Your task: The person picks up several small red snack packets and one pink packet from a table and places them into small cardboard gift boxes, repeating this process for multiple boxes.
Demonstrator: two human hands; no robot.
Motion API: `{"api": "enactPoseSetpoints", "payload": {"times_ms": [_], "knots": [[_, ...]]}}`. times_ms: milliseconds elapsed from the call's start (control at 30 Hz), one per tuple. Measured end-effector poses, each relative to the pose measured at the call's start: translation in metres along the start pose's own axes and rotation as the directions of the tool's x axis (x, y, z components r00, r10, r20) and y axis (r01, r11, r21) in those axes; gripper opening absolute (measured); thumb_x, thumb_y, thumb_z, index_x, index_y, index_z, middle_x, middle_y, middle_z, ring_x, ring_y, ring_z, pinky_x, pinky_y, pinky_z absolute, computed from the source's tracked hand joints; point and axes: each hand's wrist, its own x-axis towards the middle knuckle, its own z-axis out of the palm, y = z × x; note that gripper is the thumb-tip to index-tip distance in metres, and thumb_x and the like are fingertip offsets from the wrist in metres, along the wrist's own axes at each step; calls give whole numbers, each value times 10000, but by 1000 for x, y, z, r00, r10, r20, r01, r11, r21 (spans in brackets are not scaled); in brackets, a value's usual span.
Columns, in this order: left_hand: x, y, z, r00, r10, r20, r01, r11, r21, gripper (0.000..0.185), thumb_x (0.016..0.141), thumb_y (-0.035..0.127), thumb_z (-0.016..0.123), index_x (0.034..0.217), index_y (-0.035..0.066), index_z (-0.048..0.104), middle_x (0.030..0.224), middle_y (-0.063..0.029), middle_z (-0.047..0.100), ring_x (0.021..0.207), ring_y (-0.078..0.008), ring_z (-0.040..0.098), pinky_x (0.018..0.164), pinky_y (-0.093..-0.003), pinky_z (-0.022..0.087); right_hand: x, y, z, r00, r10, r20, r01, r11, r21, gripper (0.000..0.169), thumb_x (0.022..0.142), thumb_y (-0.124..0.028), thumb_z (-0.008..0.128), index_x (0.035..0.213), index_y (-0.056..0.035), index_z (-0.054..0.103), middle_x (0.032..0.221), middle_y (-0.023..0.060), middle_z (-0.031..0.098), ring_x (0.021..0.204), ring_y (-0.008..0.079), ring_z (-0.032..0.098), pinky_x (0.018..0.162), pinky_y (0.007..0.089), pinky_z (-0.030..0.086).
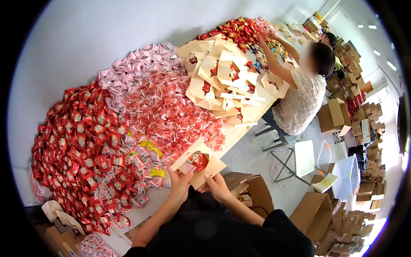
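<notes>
Between my two hands is a cream cardboard gift box (pixel 215 166) with flaps standing up and red wrapped sweets (pixel 201 162) inside. My left hand (pixel 179 181) grips its left side, fingers partly hidden behind the card. At the lower right corner, my right hand (pixel 217 186) pinches a flap between thumb and fingers. Just left of the box lie small white-and-red packets (pixel 138 163) and a few yellow packets (pixel 157 172). A heap of clear-and-red wrapped packets (pixel 167 106) rises beyond it on the table (pixel 237 136).
Red packets (pixel 80 138) and pink packets (pixel 141 64) are heaped along the wall. Partly filled cream boxes (pixel 221 77) are piled farther along. A seated person (pixel 298 93) reaches over the table. An open carton (pixel 260 192) stands by my right side; a folding chair (pixel 303 160) is beyond.
</notes>
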Motion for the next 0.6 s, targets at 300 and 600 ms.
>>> {"api": "enactPoseSetpoints", "payload": {"times_ms": [300,600], "knots": [[58,-22,84,905,-344,251,298,933,203,709,778,32,586,1295,163,119,1326,-107,255,1169,-245,371,875,-431,432,54,-89,-138,683,-460,-567,446,878,-174,176,883,-191,518,993,-55,524,736,6,560,514,59,494,380,200,370],[59,35,25,986,-149,-80,154,985,72,638,826,110,567,1330,159,179,1363,-87,229,1114,-208,426,847,-396,447,207,-219,-420,612,-561,-557,491,822,-289,238,843,-236,512,1045,-111,531,792,22,565,569,109,475,453,232,381]]}}
